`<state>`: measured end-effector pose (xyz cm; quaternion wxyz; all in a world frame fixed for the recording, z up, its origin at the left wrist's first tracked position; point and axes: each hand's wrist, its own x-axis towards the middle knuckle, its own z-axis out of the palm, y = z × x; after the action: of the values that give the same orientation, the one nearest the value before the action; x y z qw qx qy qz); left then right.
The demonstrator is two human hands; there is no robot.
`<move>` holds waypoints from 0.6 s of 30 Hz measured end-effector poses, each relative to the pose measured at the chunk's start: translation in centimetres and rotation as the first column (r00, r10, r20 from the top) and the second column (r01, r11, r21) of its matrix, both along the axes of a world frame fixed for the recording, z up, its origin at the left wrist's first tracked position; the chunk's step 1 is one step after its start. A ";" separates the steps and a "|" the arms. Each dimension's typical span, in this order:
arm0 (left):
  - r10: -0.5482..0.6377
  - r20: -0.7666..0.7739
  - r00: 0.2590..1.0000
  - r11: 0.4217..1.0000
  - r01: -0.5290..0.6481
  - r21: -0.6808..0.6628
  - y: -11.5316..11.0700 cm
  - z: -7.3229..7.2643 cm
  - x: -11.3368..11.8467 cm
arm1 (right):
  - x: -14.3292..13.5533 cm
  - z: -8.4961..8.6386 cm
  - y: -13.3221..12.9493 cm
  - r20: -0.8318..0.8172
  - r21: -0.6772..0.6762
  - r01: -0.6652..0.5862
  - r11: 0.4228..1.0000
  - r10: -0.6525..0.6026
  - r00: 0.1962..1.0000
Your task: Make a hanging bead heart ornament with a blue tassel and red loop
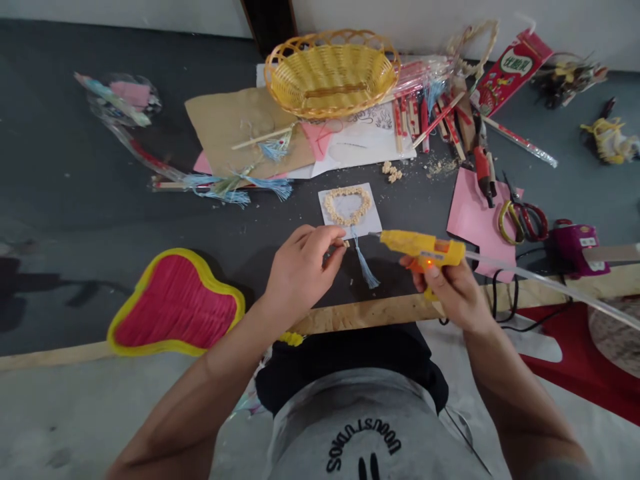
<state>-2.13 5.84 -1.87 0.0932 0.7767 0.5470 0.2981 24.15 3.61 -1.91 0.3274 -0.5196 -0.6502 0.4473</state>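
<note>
Gripping the yellow plastic glue gun [413,244] by its handle, the right hand [453,290] has its fingers wrapped beneath the body, where an orange light glows. The nozzle points left, toward the left hand [307,263]. A long translucent glue stick [540,272] extends from the rear. The left hand pinches a small beige piece [346,244] between thumb and fingers; its exact form is too small to tell. The cream-coloured, beaded-looking heart-shaped ring [354,219] lies on a square white card [374,223], just beyond the left fingertips. The light-blue thread tassel [367,265] extends from the card's near edge, between the left hand and the glue gun.
</note>
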 end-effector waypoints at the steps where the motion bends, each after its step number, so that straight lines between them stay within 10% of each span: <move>1: 0.010 0.006 1.000 1.000 -0.010 -0.020 0.0 0.0 0.0 | 0.5 0.0 0.7 -0.069 -0.067 0.060 0.996 -0.065 0.996; 6: 0.038 0.029 0.999 0.995 -0.035 -0.094 0.1 0.2 -0.2 | 4.2 0.0 5.9 0.052 -0.153 0.423 0.893 -0.421 0.906; 9: 0.025 0.039 0.999 0.994 -0.020 -0.107 0.3 0.2 -0.3 | 6.4 1.2 8.0 0.408 0.016 0.399 0.917 -0.370 0.834; 14: -0.022 0.028 0.999 0.984 0.027 -0.176 1.0 0.0 -0.6 | 4.8 3.2 6.3 0.771 0.306 0.261 0.916 -0.399 0.496; 18: -0.075 -0.006 0.997 0.979 0.072 -0.193 1.8 -0.4 -0.8 | -1.9 1.5 2.6 0.656 0.361 -0.059 0.931 -0.209 0.725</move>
<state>-2.94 7.64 -2.24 0.1754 0.7856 0.5448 0.2350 22.23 6.20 -0.45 0.1712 -0.6056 -0.7726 0.0844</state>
